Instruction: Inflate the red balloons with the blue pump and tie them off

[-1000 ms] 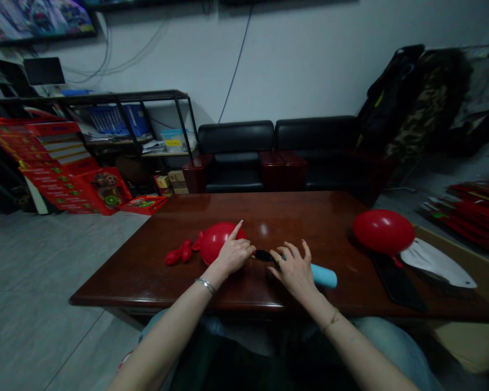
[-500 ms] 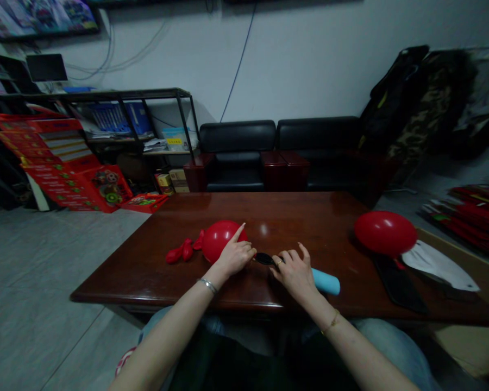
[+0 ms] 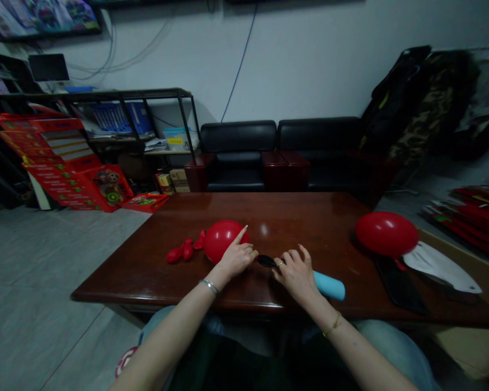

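An inflated red balloon [image 3: 221, 239] rests on the brown table [image 3: 269, 209], left of centre. My left hand [image 3: 238, 258] lies over its right side, index finger stretched along it, the other fingers pinched at its neck. To the right, my right hand [image 3: 294, 271] is closed around the top end of a light blue cylinder [image 3: 329, 285]. A black oval piece [image 3: 266, 261] sticks out from that end, between my hands. Several small deflated red balloons [image 3: 181, 252] lie left of the inflated one.
Another inflated red balloon [image 3: 387, 233] sits at the table's right, beside a white item [image 3: 442, 266] and a dark flat object [image 3: 401, 285]. Black armchairs [image 3: 238, 138] stand behind the table. Red boxes [image 3: 61, 163] are stacked at the left.
The light blue cylinder and the black piece have shifted slightly right. Both hands keep nearly the same pose.
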Demonstrator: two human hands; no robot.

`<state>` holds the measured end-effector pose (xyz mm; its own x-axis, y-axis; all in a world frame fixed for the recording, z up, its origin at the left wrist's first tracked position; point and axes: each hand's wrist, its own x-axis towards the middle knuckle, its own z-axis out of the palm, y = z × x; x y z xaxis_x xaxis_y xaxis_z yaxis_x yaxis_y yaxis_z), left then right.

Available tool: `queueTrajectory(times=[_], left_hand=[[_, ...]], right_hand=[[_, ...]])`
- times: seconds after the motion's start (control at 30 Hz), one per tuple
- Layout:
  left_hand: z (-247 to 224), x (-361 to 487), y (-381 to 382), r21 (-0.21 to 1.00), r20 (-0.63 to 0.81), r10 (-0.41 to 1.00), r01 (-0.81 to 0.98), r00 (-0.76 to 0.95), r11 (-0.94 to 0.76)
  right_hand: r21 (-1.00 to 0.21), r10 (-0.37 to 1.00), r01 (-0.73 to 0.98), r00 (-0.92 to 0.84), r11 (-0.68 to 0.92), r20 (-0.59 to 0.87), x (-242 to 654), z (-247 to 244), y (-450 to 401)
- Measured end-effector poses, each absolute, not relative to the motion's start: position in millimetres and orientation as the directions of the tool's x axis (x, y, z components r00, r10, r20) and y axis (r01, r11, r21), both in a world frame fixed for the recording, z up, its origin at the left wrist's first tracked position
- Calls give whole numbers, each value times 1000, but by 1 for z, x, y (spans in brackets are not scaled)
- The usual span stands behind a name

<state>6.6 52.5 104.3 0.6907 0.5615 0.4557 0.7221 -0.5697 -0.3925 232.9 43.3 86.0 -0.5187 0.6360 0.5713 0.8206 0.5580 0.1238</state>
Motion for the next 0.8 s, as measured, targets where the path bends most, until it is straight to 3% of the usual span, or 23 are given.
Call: queueTrajectory(times=[0.8], left_hand=[[90, -9, 58, -340, 500, 557, 742, 663, -577]], right_hand=[[102, 686, 832, -513, 545, 516, 247, 87, 41]])
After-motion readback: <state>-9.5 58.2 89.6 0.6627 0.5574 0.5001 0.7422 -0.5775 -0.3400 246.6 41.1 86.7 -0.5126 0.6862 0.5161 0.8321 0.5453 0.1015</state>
